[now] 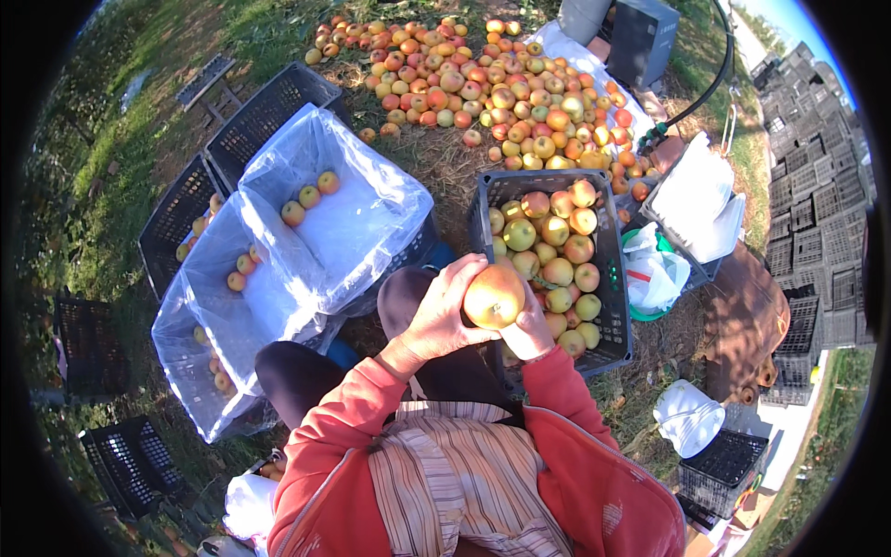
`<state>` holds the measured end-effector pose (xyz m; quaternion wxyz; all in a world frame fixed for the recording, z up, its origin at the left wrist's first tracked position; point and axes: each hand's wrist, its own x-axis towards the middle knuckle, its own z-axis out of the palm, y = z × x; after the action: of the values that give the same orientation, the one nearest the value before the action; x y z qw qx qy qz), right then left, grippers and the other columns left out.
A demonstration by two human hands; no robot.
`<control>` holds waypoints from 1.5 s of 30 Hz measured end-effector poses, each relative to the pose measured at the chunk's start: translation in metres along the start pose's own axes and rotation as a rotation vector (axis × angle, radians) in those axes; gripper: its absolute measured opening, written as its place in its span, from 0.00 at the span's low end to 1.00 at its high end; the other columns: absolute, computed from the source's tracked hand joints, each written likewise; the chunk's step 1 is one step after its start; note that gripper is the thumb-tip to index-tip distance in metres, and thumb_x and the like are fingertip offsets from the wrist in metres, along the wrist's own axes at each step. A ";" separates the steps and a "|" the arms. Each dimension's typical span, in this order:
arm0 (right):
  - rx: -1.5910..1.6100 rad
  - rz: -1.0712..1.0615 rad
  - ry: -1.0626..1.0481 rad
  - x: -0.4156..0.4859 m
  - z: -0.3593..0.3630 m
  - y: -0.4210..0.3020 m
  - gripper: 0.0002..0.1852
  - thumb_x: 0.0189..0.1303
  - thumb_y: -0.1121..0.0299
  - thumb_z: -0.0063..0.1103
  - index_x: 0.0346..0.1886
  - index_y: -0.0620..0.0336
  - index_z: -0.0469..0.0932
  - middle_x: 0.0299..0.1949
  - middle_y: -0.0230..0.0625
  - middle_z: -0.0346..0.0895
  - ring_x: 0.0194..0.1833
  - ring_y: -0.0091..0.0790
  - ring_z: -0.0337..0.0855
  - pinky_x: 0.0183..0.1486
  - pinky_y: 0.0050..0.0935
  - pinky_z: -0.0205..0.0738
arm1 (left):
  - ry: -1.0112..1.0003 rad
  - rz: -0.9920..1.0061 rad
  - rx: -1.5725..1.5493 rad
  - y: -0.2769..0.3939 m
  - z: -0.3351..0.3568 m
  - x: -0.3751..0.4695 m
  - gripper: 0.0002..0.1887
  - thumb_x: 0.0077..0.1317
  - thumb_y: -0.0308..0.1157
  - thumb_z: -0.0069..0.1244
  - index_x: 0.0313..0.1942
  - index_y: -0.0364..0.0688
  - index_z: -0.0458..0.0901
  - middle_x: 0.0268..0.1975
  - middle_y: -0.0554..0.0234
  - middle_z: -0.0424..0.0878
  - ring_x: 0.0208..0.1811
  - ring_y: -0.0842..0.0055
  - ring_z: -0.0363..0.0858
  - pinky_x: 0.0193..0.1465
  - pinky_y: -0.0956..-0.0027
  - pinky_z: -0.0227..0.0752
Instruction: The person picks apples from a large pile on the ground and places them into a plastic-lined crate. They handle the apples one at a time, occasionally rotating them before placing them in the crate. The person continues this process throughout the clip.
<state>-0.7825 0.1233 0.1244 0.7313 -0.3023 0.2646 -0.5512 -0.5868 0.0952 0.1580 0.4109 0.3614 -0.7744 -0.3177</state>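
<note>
Both hands hold one yellow-red apple (493, 297) in front of my lap. My left hand (445, 299) curls round its left side, thumb beneath it. On the right side my right hand (530, 327) supports it from below, partly hidden behind the fruit. Just beyond the hands stands a black plastic crate (619, 306) filled with apples (557, 271). To the left are crates lined with clear plastic film (411, 195), where a few apples (310, 196) lie in short rows along one side on white sheeting.
A large heap of apples (487, 83) lies on the ground ahead. At the right are a green basin (651, 313) holding plastic bags, a crate of white sheets (696, 188), a white bucket (689, 418) and stacked crates (814, 195). Dark empty-looking crates (271, 111) stand at the left.
</note>
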 end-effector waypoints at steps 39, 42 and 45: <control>-1.672 -0.285 -0.823 0.349 0.001 0.152 0.09 0.57 0.64 0.74 0.41 0.49 0.86 0.34 0.23 0.82 0.41 0.29 0.84 0.45 0.33 0.74 | 0.159 -1.078 0.757 -0.666 -0.195 0.117 0.52 0.51 0.51 0.74 0.73 0.51 0.62 0.70 0.54 0.72 0.68 0.57 0.73 0.71 0.49 0.62; -1.642 -0.260 -0.821 0.354 0.001 0.151 0.10 0.57 0.63 0.74 0.41 0.48 0.85 0.33 0.23 0.81 0.40 0.29 0.84 0.44 0.31 0.75 | 0.118 -1.081 0.721 -0.673 -0.201 0.115 0.53 0.52 0.53 0.73 0.75 0.52 0.61 0.70 0.53 0.72 0.69 0.56 0.73 0.72 0.47 0.60; -1.634 -0.251 -0.823 0.358 0.004 0.149 0.10 0.57 0.63 0.75 0.41 0.48 0.85 0.33 0.23 0.80 0.39 0.29 0.84 0.42 0.31 0.75 | 0.135 -1.010 0.685 -0.676 -0.203 0.111 0.53 0.52 0.53 0.72 0.75 0.53 0.60 0.70 0.52 0.72 0.70 0.55 0.72 0.73 0.45 0.59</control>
<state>-0.5932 -0.1914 -0.0012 0.2619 -0.9231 0.2560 -0.1176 -0.2535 -0.3984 -0.2370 0.1184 0.8145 -0.5379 -0.1824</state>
